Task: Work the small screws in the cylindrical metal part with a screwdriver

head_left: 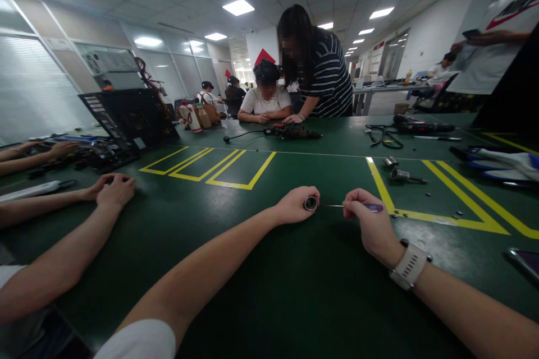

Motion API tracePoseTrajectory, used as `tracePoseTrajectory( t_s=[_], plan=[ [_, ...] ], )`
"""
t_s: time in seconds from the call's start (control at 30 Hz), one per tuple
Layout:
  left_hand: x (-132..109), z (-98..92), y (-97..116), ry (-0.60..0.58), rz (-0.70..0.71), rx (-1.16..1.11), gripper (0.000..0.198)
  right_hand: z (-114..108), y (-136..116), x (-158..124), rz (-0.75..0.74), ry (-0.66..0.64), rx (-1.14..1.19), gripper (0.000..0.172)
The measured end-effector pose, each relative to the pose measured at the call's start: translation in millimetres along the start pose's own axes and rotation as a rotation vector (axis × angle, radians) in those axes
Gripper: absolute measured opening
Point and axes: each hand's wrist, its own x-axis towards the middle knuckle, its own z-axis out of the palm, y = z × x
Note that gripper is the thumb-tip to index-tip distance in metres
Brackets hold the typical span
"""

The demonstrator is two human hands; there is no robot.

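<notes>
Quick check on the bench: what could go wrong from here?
1. Slip: the thin purple-handled tool in the right hand points toward the left hand, which holds a round metal part; a slip might jab that hand.
2. Lost parts: tiny loose pieces lie uncontained around the yellow tape; a bump could scatter them.

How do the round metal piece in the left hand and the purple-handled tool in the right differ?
Shape: the metal piece is round; the tool is long and thin.
Colour: the metal piece has a silvery rim and dark middle; the tool, a purple handle.
Pose: the metal piece's ringed end faces the camera; the tool lies sideways.
Shared: both are hand-held.
</notes>
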Motion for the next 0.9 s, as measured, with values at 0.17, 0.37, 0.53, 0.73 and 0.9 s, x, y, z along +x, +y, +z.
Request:
tracePoseTrajectory(
  t_s=[0.17, 0.37, 0.53, 0.73, 0.9],
  plan=[
    [-1.0, -0.4, 0.0, 0.036, 0.015, -0.075, 0.014, 0.3, -0.3, 0.2, 0.048, -0.044, -0.017, 0.010],
    [-0.8, -0.3, 0.6, 0.020, 0.010, -0.106, 0.014, 1.9, 2.6, 1.4, 0.078, -0.096, -0.020, 0.009],
    [-0.1, 0.4, 0.4, 0.012, 0.028, -0.083, 0.012, -0.1, 1.2, 0.0, 0.026, -0.032, 0.033, 0.010],
    [-0.4, 2.6, -2.7, 0.049, 0.014, -0.024, 0.013, -0.3, -1.0, -3.0, -0.062, -0.064, 0.120, 0.009],
    [0.0, 3.0, -2.4, 0.134, 0.036, 0.025, 0.011, 2.4, -3.5, -6.5, -0.067, -0.199, 0.079, 0.009]
  ],
)
